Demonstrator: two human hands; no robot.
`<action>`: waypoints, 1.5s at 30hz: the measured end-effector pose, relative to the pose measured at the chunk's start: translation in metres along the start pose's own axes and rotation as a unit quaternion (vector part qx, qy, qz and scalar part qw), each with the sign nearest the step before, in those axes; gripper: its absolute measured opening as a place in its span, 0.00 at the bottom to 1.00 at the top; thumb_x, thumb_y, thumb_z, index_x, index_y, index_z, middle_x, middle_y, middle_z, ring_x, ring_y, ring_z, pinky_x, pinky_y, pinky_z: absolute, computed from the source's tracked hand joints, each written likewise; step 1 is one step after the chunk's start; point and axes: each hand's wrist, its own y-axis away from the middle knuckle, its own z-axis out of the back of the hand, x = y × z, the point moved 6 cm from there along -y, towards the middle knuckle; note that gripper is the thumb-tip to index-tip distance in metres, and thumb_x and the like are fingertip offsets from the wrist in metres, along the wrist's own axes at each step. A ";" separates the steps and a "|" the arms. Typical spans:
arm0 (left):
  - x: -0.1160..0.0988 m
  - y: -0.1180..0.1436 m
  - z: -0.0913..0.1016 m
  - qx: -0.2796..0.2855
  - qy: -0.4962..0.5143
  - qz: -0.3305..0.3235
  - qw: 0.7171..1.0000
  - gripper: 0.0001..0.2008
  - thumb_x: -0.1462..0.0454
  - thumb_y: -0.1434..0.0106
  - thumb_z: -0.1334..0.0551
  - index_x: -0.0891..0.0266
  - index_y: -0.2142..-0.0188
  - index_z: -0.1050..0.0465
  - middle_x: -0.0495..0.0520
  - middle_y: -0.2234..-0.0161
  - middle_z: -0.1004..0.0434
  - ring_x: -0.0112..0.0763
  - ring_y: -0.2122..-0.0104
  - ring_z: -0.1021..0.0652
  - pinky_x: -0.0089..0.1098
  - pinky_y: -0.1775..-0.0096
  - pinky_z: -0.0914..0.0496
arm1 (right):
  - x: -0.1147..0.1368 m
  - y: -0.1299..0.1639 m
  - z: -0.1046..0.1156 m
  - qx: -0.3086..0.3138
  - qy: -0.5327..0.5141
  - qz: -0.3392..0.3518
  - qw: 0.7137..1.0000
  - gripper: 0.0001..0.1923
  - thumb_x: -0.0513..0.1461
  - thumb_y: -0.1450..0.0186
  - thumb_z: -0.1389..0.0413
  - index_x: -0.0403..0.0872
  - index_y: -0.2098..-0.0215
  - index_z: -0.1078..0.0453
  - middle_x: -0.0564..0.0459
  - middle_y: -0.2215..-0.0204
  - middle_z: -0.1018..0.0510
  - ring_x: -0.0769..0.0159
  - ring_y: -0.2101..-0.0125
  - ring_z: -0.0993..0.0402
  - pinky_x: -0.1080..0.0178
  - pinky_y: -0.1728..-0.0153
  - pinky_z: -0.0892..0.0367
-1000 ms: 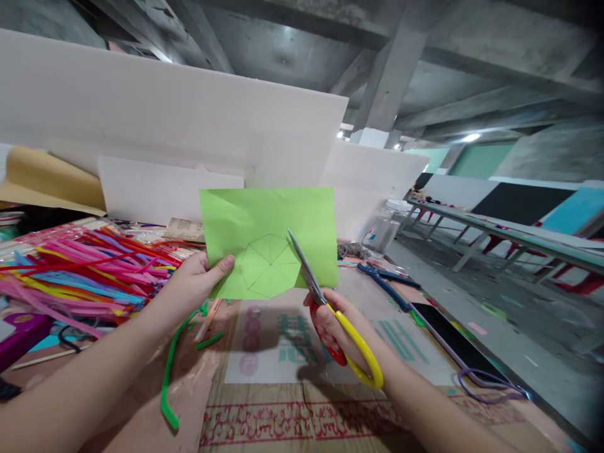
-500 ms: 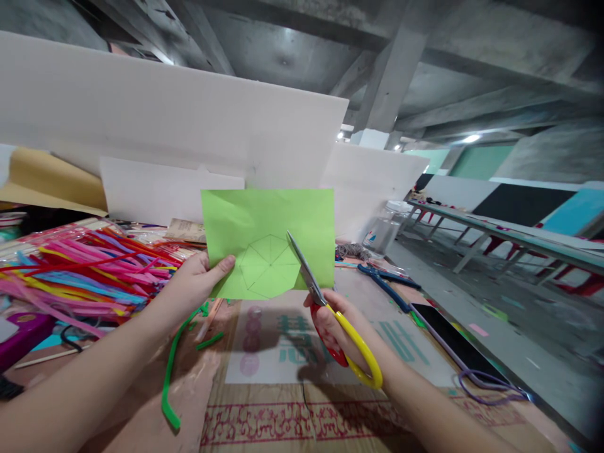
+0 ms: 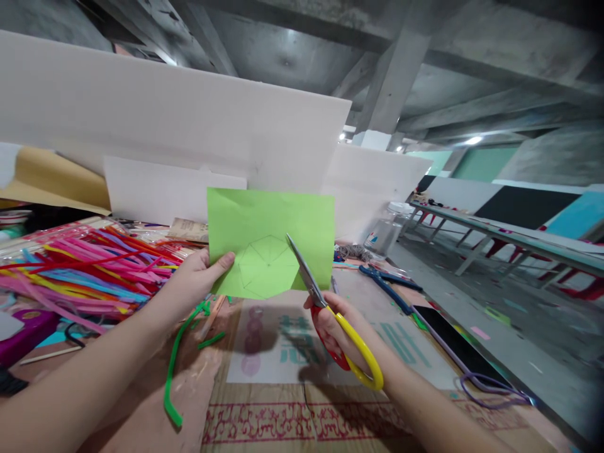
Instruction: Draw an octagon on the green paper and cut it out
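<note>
- The left hand holds up a green paper above the counter; its fingers pinch the paper's lower left edge, with the thumb lying flat on the front and the other fingers hidden behind.
- The green paper stands upright in the air, facing the person; a many-sided shape with lines from its middle is drawn on the lower part.
- The right hand holds scissors with one yellow handle and one red handle; its fingers are curled through the handles and squeezed close.
- The grey blades point up and to the left; they lie across the right side of the drawn shape, touching the paper; the blades look nearly closed.
- The paper is between the two hands, with the left fingers at one side and the scissors at the other.
- A big heap of bright sticks lies on the counter to the left; a bent green stick lies just under the left wrist.
- Blue pliers and a dark phone lie on the counter to the right.
</note>
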 end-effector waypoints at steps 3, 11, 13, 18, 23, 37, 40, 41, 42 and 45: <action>-0.002 -0.004 0.009 -0.013 -0.034 -0.007 0.999 0.15 0.55 0.28 0.36 0.63 0.49 0.25 0.56 0.51 0.21 0.39 0.56 0.19 0.43 0.54 0.22 | -0.002 0.001 -0.002 0.028 0.015 0.013 0.999 0.36 0.68 0.33 0.48 0.45 0.50 0.35 0.64 0.78 0.42 0.74 0.81 0.49 0.68 0.81 0.51; -0.009 -0.011 0.036 -0.014 -0.101 -0.036 0.994 0.14 0.56 0.29 0.34 0.63 0.51 0.24 0.55 0.54 0.20 0.37 0.58 0.19 0.42 0.56 0.22 | -0.001 0.006 -0.004 0.081 0.038 0.022 0.996 0.35 0.67 0.30 0.54 0.46 0.47 0.36 0.63 0.77 0.41 0.72 0.81 0.49 0.68 0.80 0.48; -0.011 -0.010 0.036 -0.010 -0.107 -0.041 0.993 0.14 0.55 0.29 0.34 0.63 0.53 0.24 0.54 0.55 0.20 0.38 0.58 0.19 0.43 0.55 0.22 | 0.002 0.007 -0.004 0.085 0.042 0.019 0.995 0.34 0.67 0.29 0.54 0.47 0.47 0.36 0.62 0.77 0.40 0.72 0.80 0.48 0.67 0.79 0.47; -0.013 -0.008 0.032 0.006 -0.111 -0.032 0.993 0.13 0.55 0.30 0.33 0.63 0.56 0.22 0.53 0.58 0.18 0.36 0.60 0.18 0.41 0.55 0.22 | 0.002 0.007 -0.006 0.099 0.042 0.012 0.994 0.35 0.68 0.31 0.53 0.48 0.48 0.37 0.61 0.75 0.39 0.71 0.80 0.47 0.67 0.79 0.47; -0.013 -0.007 0.030 0.018 -0.103 -0.022 0.994 0.13 0.55 0.30 0.33 0.63 0.56 0.22 0.52 0.59 0.17 0.36 0.61 0.17 0.41 0.56 0.22 | -0.002 0.006 -0.008 0.108 0.038 0.006 0.993 0.35 0.69 0.32 0.52 0.48 0.49 0.38 0.61 0.73 0.40 0.72 0.79 0.47 0.67 0.79 0.46; -0.003 -0.010 0.025 0.075 -0.108 -0.032 0.991 0.14 0.55 0.28 0.35 0.62 0.52 0.24 0.53 0.57 0.21 0.34 0.62 0.20 0.38 0.60 0.22 | -0.006 0.007 -0.003 0.098 0.063 0.025 0.993 0.34 0.66 0.29 0.52 0.47 0.47 0.35 0.60 0.73 0.39 0.72 0.78 0.44 0.67 0.78 0.45; -0.002 -0.010 0.026 0.082 -0.114 -0.032 0.990 0.15 0.54 0.28 0.36 0.62 0.51 0.25 0.53 0.56 0.21 0.34 0.63 0.20 0.37 0.61 0.22 | -0.007 0.008 -0.004 0.100 0.061 0.030 0.993 0.34 0.66 0.29 0.52 0.47 0.46 0.35 0.60 0.74 0.39 0.72 0.78 0.44 0.68 0.78 0.45; -0.003 -0.010 0.027 0.086 -0.117 -0.029 0.989 0.15 0.54 0.28 0.36 0.62 0.50 0.25 0.54 0.56 0.21 0.34 0.63 0.20 0.37 0.61 0.22 | -0.007 0.008 -0.004 0.102 0.061 0.031 0.992 0.34 0.66 0.29 0.52 0.47 0.46 0.35 0.60 0.73 0.38 0.72 0.78 0.43 0.68 0.78 0.45; -0.003 -0.010 0.027 0.089 -0.119 -0.026 0.988 0.16 0.54 0.28 0.36 0.63 0.50 0.25 0.54 0.56 0.21 0.34 0.63 0.20 0.37 0.61 0.22 | -0.008 0.008 -0.003 0.102 0.061 0.031 0.992 0.34 0.66 0.29 0.52 0.47 0.46 0.35 0.60 0.73 0.38 0.73 0.78 0.43 0.68 0.78 0.45; -0.004 -0.010 0.027 0.098 -0.127 -0.018 0.987 0.17 0.53 0.28 0.36 0.63 0.49 0.26 0.54 0.57 0.21 0.34 0.63 0.20 0.37 0.62 0.22 | -0.010 0.008 -0.003 0.104 0.060 0.030 0.992 0.34 0.66 0.29 0.52 0.47 0.46 0.35 0.59 0.73 0.37 0.73 0.78 0.44 0.68 0.79 0.45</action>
